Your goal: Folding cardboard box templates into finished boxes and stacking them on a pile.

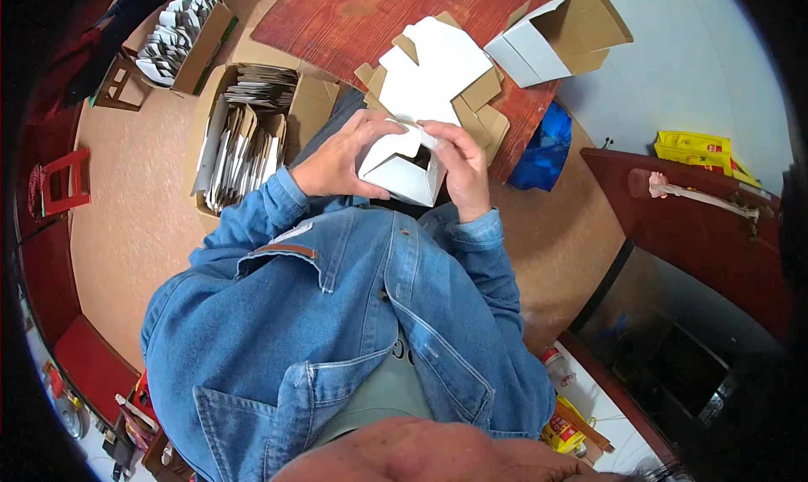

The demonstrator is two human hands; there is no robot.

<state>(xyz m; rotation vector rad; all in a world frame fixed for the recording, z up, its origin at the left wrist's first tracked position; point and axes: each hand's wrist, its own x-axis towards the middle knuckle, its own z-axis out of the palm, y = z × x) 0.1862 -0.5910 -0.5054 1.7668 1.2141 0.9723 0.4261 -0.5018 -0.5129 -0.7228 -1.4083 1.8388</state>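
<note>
White cardboard box (398, 179), dark gap between its flaps (380, 151)

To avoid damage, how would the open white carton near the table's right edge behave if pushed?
The carton is probably light, with thin cardboard walls. Its open brown flaps would likely bend. Near the edge of the table, it might fall.

The person's left forearm (252, 217) slants inward and forward across the front of the body, while the right forearm (490, 276) runs more directly forward. The left hand (343, 156) and the right hand (465, 169) are close together but apart, in front of the chest. Their fingers (375, 122) curve inward in a grip, upper tips nearly facing each other.
</note>
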